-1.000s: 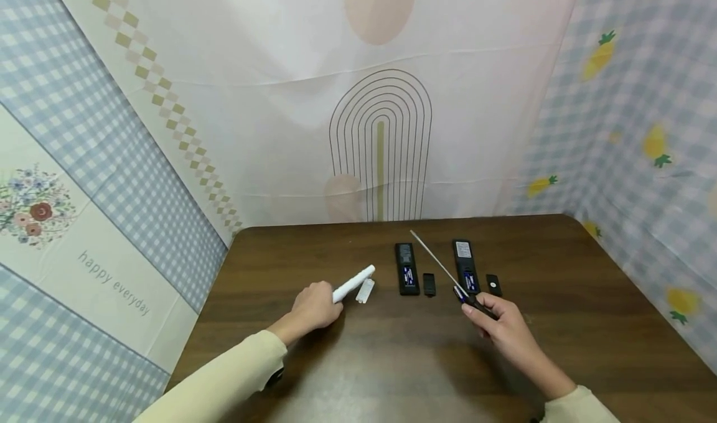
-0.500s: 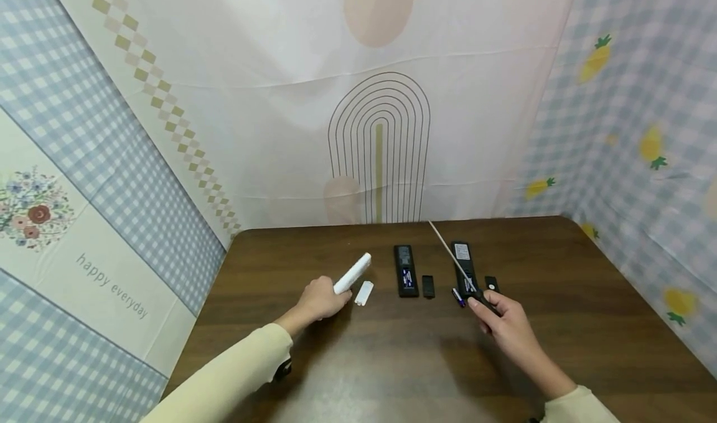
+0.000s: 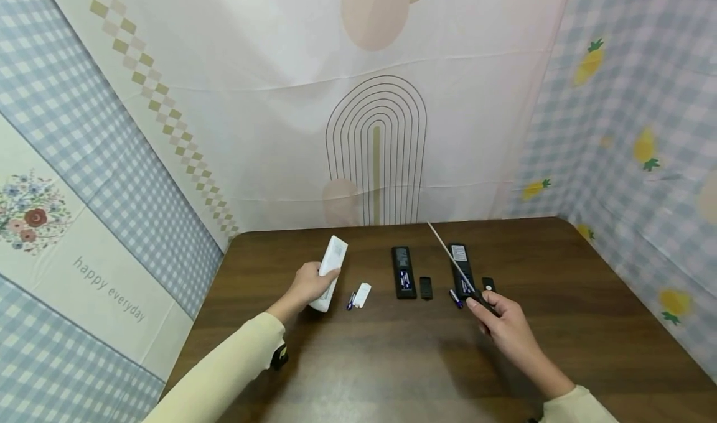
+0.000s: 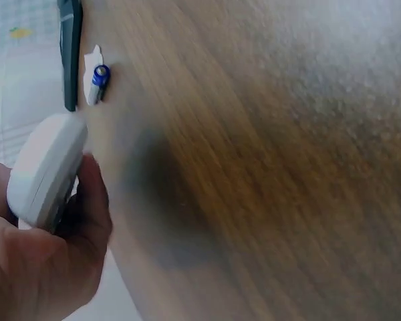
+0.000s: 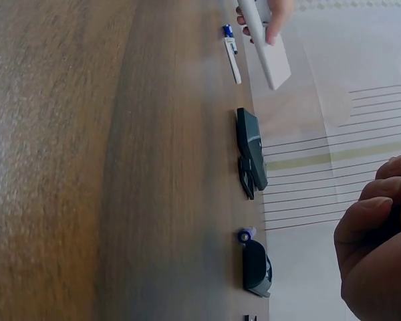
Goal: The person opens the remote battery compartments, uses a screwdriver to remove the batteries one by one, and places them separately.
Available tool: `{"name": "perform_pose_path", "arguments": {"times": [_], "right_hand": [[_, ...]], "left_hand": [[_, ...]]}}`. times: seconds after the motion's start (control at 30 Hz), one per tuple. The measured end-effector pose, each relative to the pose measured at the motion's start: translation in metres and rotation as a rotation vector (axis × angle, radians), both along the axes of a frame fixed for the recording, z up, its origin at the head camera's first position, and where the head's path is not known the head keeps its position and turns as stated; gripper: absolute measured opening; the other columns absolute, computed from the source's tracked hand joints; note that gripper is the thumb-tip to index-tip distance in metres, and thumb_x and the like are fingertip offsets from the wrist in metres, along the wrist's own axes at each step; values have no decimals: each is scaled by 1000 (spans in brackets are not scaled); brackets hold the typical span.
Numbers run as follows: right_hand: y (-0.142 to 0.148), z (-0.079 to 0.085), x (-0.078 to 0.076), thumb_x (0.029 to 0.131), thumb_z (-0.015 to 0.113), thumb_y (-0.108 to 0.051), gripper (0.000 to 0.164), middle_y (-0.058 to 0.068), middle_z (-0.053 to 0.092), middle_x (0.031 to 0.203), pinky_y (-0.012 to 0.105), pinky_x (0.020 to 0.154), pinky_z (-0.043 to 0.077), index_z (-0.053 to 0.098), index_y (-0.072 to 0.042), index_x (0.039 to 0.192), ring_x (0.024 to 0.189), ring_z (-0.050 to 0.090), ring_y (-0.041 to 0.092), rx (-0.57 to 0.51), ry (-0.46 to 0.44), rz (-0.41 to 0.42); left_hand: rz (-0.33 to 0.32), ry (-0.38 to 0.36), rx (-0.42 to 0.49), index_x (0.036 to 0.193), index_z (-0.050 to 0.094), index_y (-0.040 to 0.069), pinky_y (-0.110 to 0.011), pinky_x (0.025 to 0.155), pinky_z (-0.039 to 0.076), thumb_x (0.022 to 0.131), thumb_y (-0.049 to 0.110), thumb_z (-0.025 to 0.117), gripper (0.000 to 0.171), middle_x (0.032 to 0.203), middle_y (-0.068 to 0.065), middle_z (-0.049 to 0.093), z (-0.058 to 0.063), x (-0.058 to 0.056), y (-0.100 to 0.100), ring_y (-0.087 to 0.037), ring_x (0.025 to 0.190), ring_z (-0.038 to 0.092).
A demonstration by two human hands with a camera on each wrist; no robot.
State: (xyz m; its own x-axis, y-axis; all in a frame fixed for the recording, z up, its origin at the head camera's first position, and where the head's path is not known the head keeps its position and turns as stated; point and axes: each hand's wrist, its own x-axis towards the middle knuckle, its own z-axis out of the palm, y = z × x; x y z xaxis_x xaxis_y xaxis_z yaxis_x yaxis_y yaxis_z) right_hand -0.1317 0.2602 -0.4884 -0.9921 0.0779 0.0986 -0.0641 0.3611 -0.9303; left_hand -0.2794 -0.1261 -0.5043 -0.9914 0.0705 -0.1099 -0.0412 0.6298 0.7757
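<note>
Left hand [image 3: 310, 283] gripped white remote [image 3: 335, 253], long axis toward far edge of counter [image 3: 381, 361]. Batteries [image 3: 350, 301] by white cover [image 3: 363, 294] lay just right, well apart from right hand [image 3: 504, 323], curled round screwdriver [image 3: 457, 267].

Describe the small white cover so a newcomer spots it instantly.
On the brown table, look between the left hand, which grips a white remote, and the black remote nearer that hand. The small white cover lies there on the tabletop. The two other loose covers are black; this one is white.
</note>
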Motion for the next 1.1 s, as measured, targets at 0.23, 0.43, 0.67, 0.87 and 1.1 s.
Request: {"name": "perform_pose_path", "arguments": {"times": [0.23,0.43,0.67,0.87,1.1], "right_hand": [[0,0,0,108,64,-22,36,-6,51,59,29,41,37,55,0,81,47,40,4,5,-3,-5],[-1,1,-1,108,64,-23,36,-6,51,59,29,41,37,54,-1,81,48,40,5,12,2,2],[-5,1,-3,107,65,-21,36,-6,50,59,28,42,37,54,-1,80,48,40,4,6,5,10],[-3,0,-2,107,65,-22,36,-6,50,59,28,42,37,55,0,81,48,40,4,19,-17,-6],[-1,-3,-3,107,66,-25,36,-5,51,60,28,44,37,55,-1,82,50,41,6,46,-28,-13]], "left_hand": [[94,12,-53,84,67,4,-27,59,52,101,42,72,42,79,-8,64,-6,-10,-6,-17,72,62],[78,35,-171,62,54,12,-33,59,49,105,45,62,54,66,-8,60,-25,-33,-4,-24,66,61],[42,10,-376,77,67,9,-38,51,55,108,51,47,56,76,-13,71,-68,-79,-12,-25,61,70],[-8,53,-625,72,68,12,-45,54,53,107,57,40,63,93,-18,78,-80,-90,-18,-32,77,75],[-29,35,-610,82,70,9,-47,58,54,108,61,36,67,102,-19,78,-74,-86,-17,-31,83,72]]}}
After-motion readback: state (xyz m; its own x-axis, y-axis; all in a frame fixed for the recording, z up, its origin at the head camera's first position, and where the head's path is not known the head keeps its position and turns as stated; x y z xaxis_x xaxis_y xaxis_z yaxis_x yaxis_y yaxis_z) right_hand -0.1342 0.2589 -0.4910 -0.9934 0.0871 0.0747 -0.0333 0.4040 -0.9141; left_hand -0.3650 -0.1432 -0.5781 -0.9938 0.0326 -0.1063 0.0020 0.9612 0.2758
